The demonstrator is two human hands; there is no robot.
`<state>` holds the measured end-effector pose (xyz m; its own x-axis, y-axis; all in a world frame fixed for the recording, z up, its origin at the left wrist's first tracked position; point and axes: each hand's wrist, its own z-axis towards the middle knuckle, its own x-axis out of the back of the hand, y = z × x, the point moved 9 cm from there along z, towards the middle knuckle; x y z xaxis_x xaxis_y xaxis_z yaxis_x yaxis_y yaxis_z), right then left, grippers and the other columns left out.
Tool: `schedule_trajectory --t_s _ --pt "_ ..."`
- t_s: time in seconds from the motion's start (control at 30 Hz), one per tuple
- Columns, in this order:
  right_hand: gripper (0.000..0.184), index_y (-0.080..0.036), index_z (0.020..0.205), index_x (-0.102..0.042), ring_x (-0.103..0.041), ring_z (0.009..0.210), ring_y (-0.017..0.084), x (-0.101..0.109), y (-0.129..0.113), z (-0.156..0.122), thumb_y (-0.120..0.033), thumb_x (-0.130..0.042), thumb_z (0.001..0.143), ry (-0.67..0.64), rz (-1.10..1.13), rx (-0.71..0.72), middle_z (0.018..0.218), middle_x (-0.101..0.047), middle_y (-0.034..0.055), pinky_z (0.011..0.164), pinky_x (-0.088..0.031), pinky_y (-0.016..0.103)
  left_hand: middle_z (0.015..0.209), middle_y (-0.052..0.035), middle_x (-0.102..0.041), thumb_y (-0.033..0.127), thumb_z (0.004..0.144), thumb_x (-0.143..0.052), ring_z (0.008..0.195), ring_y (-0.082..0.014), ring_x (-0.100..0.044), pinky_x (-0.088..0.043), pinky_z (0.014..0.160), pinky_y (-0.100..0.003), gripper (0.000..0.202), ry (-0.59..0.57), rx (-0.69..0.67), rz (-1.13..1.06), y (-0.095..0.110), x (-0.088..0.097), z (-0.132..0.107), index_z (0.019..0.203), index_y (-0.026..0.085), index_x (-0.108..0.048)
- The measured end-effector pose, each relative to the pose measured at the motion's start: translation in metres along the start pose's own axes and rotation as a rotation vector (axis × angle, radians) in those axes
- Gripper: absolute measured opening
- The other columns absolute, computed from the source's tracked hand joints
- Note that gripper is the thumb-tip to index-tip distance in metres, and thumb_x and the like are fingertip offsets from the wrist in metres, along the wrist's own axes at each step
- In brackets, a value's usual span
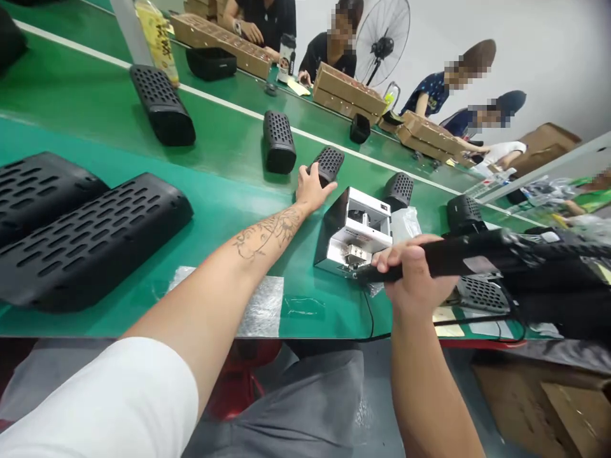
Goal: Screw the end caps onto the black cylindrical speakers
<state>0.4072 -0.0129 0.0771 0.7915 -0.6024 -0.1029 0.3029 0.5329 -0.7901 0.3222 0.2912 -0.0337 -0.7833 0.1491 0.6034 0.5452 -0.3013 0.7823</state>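
My left hand (312, 189) stretches out over the green bench, thumb and fingers around the near end of a black perforated housing (331, 162). In my right hand (414, 270) is a black electric screwdriver (458, 252), held nearly level with its tip pointing left. That tip is at the front of a white and black screw feeder (356, 232); whether it touches the feeder cannot be made out. Another perforated housing (279, 143) stands just left of the one at my left hand, and one more (400, 189) is behind the feeder.
Two large black perforated covers (119, 235) lie at the left. A housing (162, 108) and a yellow bottle (157, 41) stand farther back. Across the green belt (229, 133), several people work beside cardboard trays (348, 89). A cable (370, 315) runs along the front edge.
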Motion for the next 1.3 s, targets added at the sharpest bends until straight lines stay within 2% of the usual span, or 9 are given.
schedule_trajectory --t_s 0.2,0.3,0.43,0.57,0.7,0.8,0.87,1.03,1.3 --pt "0.040 -0.027 0.098 -0.080 -0.064 0.045 0.015 0.017 -0.027 0.000 -0.056 -0.108 0.099 -0.045 0.054 0.077 0.065 -0.069 -0.0091 0.052 -0.065 0.033 0.195 -0.0265 -0.055 0.090 0.107 -0.089 0.200 -0.0367 0.013 -0.011 0.149 -0.073 0.115 0.170 -0.042 -0.263 -0.042 0.021 0.076 0.184 0.009 -0.060" --pt "0.035 -0.027 0.103 -0.082 -0.063 0.046 0.014 0.017 -0.027 -0.002 -0.053 -0.106 0.103 -0.038 0.090 0.063 0.067 -0.069 -0.0091 0.053 -0.066 0.033 0.190 -0.0294 -0.056 0.077 0.092 -0.110 0.201 -0.0444 -0.006 -0.010 0.149 -0.076 0.127 0.301 0.161 -0.346 -0.083 0.031 0.099 0.188 0.015 -0.055" --pt "0.031 -0.027 0.107 -0.084 -0.065 0.048 0.016 0.009 -0.034 -0.012 -0.051 -0.105 0.104 -0.034 0.126 0.081 0.069 -0.069 -0.0079 0.053 -0.067 0.036 0.188 -0.0340 -0.052 0.029 0.071 -0.123 0.185 -0.0573 -0.048 -0.031 0.153 -0.077 0.146 0.410 0.317 -0.474 -0.108 0.062 0.090 0.191 0.026 -0.039" --pt "0.024 -0.030 0.112 -0.089 -0.063 0.044 0.019 0.002 -0.049 -0.030 -0.050 -0.100 0.107 -0.052 0.151 0.148 0.069 -0.072 -0.0040 0.046 -0.061 0.039 0.176 -0.0228 -0.065 0.020 0.074 -0.116 0.167 -0.0466 -0.069 -0.053 0.146 -0.063 0.132 0.395 0.218 -0.392 -0.132 0.136 0.007 0.185 0.026 -0.046" --pt "0.020 -0.032 0.112 -0.092 -0.059 0.040 0.022 -0.009 -0.070 -0.047 -0.048 -0.100 0.104 -0.118 0.184 0.167 0.064 -0.066 -0.0049 0.043 -0.059 0.043 0.173 -0.0162 -0.069 0.036 0.075 -0.113 0.162 -0.0453 -0.073 -0.062 0.141 -0.061 0.120 0.263 -0.080 -0.277 -0.165 0.214 -0.152 0.180 0.028 -0.055" --pt "0.018 -0.034 0.111 -0.090 -0.053 0.037 0.020 -0.023 -0.089 -0.057 -0.051 -0.096 0.108 -0.193 0.223 0.163 0.059 -0.058 -0.0078 0.043 -0.061 0.043 0.164 -0.0149 -0.076 0.050 0.076 -0.113 0.149 -0.0438 -0.082 -0.073 0.128 -0.060 0.120 0.039 -0.168 -0.323 -0.194 0.245 -0.253 0.180 0.029 -0.058" --pt "0.018 -0.036 0.111 -0.087 -0.053 0.039 0.018 -0.034 -0.099 -0.061 -0.053 -0.094 0.110 -0.221 0.229 0.158 0.060 -0.058 -0.0084 0.043 -0.061 0.040 0.158 -0.0137 -0.080 0.054 0.076 -0.114 0.142 -0.0414 -0.086 -0.076 0.121 -0.055 0.120 -0.101 -0.197 -0.341 -0.205 0.254 -0.292 0.180 0.030 -0.060" --pt "0.034 -0.034 0.103 -0.078 -0.054 0.038 0.015 -0.069 -0.103 -0.070 -0.060 -0.099 0.107 -0.196 0.294 0.166 0.060 -0.057 -0.0118 0.044 -0.060 0.032 0.154 -0.0119 -0.084 0.048 0.082 -0.108 0.140 -0.0389 -0.088 -0.079 0.114 -0.047 0.109 -0.287 -0.196 -0.340 -0.210 0.251 -0.321 0.178 0.030 -0.062" --pt "0.048 -0.029 0.098 -0.074 -0.066 0.044 0.015 -0.124 -0.058 -0.076 -0.063 -0.108 0.099 -0.243 0.267 0.019 0.060 -0.064 -0.0116 0.050 -0.066 0.030 0.166 -0.0106 -0.080 0.033 0.078 -0.099 0.152 -0.0392 -0.083 -0.072 0.128 -0.049 0.109 -0.319 -0.182 -0.424 -0.207 0.239 -0.323 0.178 0.032 -0.059"
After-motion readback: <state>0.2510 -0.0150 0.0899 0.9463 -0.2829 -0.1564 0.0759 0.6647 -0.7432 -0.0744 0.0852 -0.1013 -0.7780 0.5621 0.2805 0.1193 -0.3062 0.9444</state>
